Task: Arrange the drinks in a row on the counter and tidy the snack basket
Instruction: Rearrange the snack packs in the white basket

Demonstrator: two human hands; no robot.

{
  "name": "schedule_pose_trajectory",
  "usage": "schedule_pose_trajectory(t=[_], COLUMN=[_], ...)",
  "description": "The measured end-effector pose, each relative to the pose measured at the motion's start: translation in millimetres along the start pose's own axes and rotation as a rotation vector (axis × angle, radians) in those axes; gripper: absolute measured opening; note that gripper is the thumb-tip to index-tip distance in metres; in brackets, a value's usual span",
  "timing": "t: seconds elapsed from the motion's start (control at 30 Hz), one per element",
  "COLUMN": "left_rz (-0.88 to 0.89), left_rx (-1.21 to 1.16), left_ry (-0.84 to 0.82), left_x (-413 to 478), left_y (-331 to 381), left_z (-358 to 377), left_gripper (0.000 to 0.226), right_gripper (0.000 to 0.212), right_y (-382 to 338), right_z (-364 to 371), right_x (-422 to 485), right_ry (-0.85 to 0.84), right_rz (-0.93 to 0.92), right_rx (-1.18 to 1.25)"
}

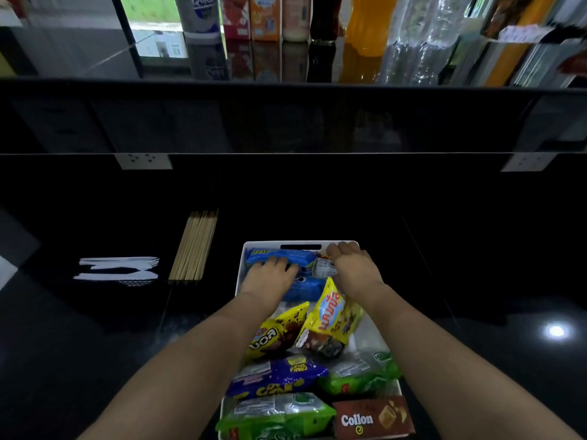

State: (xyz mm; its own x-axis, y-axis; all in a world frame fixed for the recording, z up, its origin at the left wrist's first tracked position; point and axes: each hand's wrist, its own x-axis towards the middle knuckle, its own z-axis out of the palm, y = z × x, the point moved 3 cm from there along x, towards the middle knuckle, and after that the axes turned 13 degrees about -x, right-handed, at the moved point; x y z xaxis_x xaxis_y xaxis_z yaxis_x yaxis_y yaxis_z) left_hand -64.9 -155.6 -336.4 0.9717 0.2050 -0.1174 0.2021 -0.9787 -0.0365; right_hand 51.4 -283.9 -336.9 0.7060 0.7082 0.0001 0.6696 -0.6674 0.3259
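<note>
A white snack basket [243, 258] sits on the black counter in front of me, filled with packets. My left hand [270, 276] lies on a blue packet [300, 258] at the basket's far end, fingers spread over it. My right hand [352, 265] reaches into the far right corner, fingers bent down over a small red and white packet [324, 266]; whether it grips it is unclear. Yellow packets [330, 312], a purple bag [276, 376], green bags [279, 411] and a brown Collon box [373, 419] fill the near part. Drinks [295, 17] stand in a row on the raised counter at the back.
A bundle of wooden chopsticks [193, 246] lies left of the basket, and white plastic cutlery [120, 268] lies further left. Wall sockets [143, 161] sit below the raised ledge. Stacked boxes [514, 42] stand at the back right beside the bottles.
</note>
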Motion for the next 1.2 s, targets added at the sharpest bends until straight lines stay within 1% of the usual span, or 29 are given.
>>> schedule_pose_trajectory(t=[0.1, 0.3, 0.47, 0.67, 0.8, 0.87, 0.93, 1.0, 1.07, 1.13, 1.2], left_rz=[-0.004, 0.001, -0.052, -0.076, -0.052, -0.025, -0.001, 0.002, -0.011, -0.027, -0.049], left_rx=[0.007, 0.035, 0.048, 0.028, -0.034, -0.076, -0.133, -0.208, -0.284, -0.353, -0.436], left_ry=[-0.001, -0.018, -0.048, -0.071, -0.056, -0.036, -0.004, 0.045, 0.070, 0.038, -0.024], left_x=[-1, -11, -18, -14, -14, -18, -25, -31, -38, -43, -49], left_y=[-3, -5, 0, -1, -4, -3, -3, -5, -8, -9, -8], left_z=[0, -10, -11, -11, -14, -19, -22, -24, -27, -28, -28], left_gripper=[0.071, 0.070, 0.070, 0.074, 0.067, 0.060, 0.055, 0.047, 0.040, 0.035, 0.035], right_gripper=[0.060, 0.055, 0.047, 0.045, 0.041, 0.042, 0.047, 0.052, 0.053, 0.050, 0.048], right_y=[2, 2, 2, 3, 6, 2, -5, -11, -17, -22, -28], right_z=[-1, -6, -7, -9, -18, -23, -27, -32, -38, -39, -38], right_x=[0, -9, -17, -21, -21, -24, -31, -38, -46, -54, -61], right_ry=[-0.011, 0.027, 0.045, 0.052, 0.049, 0.028, 0.024, 0.065, 0.098, 0.086, 0.059], right_rz=[0.014, -0.010, -0.014, -0.038, 0.001, -0.016, -0.058, -0.110, -0.175, -0.231, -0.252], right_rx=[0.029, 0.019, 0.012, 0.063, 0.186, 0.257, 0.302, 0.266, 0.192, 0.099, 0.014])
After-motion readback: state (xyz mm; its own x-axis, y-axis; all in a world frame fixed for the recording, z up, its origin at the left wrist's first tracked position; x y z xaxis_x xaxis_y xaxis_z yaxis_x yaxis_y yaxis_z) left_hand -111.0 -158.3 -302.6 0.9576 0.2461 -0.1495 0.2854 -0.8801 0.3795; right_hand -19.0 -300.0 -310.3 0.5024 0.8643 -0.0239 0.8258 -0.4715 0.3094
